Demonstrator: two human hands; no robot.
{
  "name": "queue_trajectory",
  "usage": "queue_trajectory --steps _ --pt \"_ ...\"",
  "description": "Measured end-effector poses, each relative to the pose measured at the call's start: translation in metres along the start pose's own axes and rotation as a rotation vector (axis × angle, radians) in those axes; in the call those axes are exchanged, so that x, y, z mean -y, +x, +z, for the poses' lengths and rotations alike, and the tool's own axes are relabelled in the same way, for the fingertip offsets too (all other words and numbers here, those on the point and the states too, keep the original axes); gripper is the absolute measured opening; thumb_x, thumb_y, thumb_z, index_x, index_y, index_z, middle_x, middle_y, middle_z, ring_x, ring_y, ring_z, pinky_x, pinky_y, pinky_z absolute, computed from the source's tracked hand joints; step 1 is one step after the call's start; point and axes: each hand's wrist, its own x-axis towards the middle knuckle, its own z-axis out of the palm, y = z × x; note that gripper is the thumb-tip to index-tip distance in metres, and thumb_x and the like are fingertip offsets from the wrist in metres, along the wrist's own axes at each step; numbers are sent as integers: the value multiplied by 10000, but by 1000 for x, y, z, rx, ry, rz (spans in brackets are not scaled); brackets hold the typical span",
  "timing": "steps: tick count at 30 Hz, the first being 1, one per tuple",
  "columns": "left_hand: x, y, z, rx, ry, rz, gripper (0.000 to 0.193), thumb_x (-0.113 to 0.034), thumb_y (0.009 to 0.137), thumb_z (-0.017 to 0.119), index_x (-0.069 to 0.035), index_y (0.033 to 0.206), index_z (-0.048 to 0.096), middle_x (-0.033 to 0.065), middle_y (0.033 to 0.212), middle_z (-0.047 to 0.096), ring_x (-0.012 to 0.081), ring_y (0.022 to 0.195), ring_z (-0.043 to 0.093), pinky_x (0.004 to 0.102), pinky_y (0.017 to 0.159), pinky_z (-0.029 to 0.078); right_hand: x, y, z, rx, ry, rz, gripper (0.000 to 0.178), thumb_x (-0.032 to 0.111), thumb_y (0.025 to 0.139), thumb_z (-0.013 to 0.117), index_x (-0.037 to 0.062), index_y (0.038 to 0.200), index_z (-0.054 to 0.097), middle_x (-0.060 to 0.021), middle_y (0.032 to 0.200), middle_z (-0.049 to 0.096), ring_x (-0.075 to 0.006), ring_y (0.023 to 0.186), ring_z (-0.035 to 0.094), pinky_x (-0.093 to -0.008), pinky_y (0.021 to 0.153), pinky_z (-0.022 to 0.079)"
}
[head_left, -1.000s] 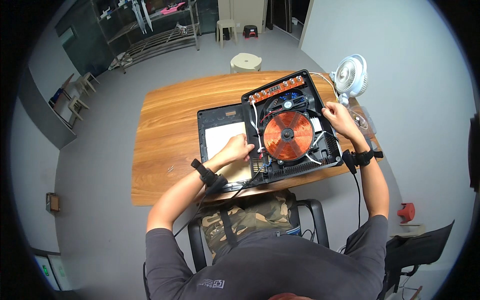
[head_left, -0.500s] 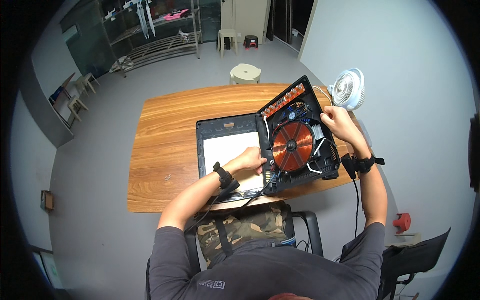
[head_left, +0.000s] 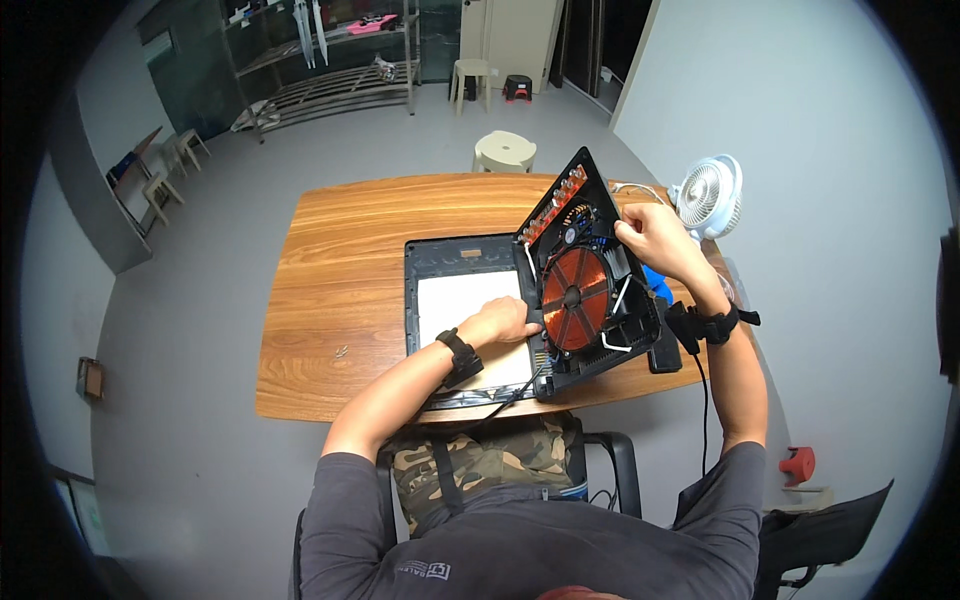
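Note:
An opened induction cooker lies on the wooden table in two halves. Its black base point(head_left: 590, 375), with a round copper coil point(head_left: 577, 300), a fan and an orange circuit strip point(head_left: 555, 207) inside, stands tilted up on its left edge. My right hand point(head_left: 655, 240) is closed around the base's raised right edge. Flat to the left lies the top panel point(head_left: 425, 247), with its pale inner face upward. My left hand point(head_left: 503, 320) reaches over this panel, fingers curled and thumb against the base's lower left edge; its fingertips are partly hidden.
A blue object point(head_left: 657, 284) and a black box-shaped item point(head_left: 664, 352) sit right of the base. At the table's far right stands a white fan point(head_left: 708, 195). Small screws point(head_left: 341, 352) lie on the left. A cord point(head_left: 515, 393) crosses the near edge. Beyond is a stool point(head_left: 504, 151).
The base has tipped up more steeply toward the left, its right edge raised by my right hand. The blue object and more of the black item now show beside it. My left hand stays at the lower edge.

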Motion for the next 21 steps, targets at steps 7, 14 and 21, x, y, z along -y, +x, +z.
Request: queue_trajectory --steps 7,14,21 --pt "11 -3 3 30 -18 -37 460 -445 932 631 0 968 738 223 897 733 423 881 703 483 819 565 33 13 9 -13 9 -140 399 244 905 640 -5 645 468 -130 552 468 -250 513 457 -414 544 397" --pt "29 -42 -31 -4 -674 -51 365 -291 1055 539 7 945 718 73 761 723 138 662 680 297 602 540 78 31 36 -8 89 -200 488 383 945 657 24 669 475 -115 565 484 -240 529 458 -390 553 404" --pt "-7 -118 -147 -272 -1175 24 442 -403 1100 425 -14 1245 578 46 919 662 54 632 568 170 473 385 123 46 71 1 60 -196 460 471 923 642 60 726 581 -150 638 638 -357 662 669 -463 626 510"
